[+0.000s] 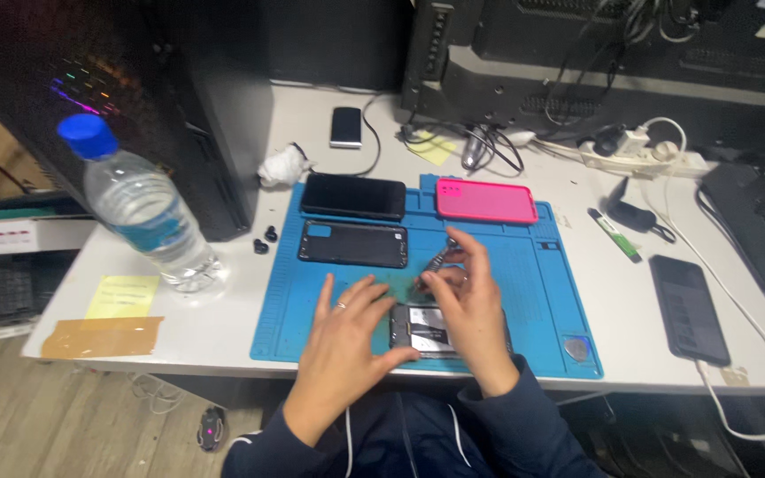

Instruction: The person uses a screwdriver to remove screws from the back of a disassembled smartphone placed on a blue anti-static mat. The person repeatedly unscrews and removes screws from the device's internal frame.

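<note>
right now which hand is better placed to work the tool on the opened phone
Right. The right hand already pinches the slim metal tool over the opened phone. The left hand lies flat, fingers steadying the phone's left end.

The person wears a dark navy top with long sleeves that end at the wrists. Thin white lines, perhaps drawstrings or piping, run down its front. The left hand (pixel 343 350) is bare apart from a slim ring on one finger. The right hand (pixel 469 305) shows no ring or glove.
</note>
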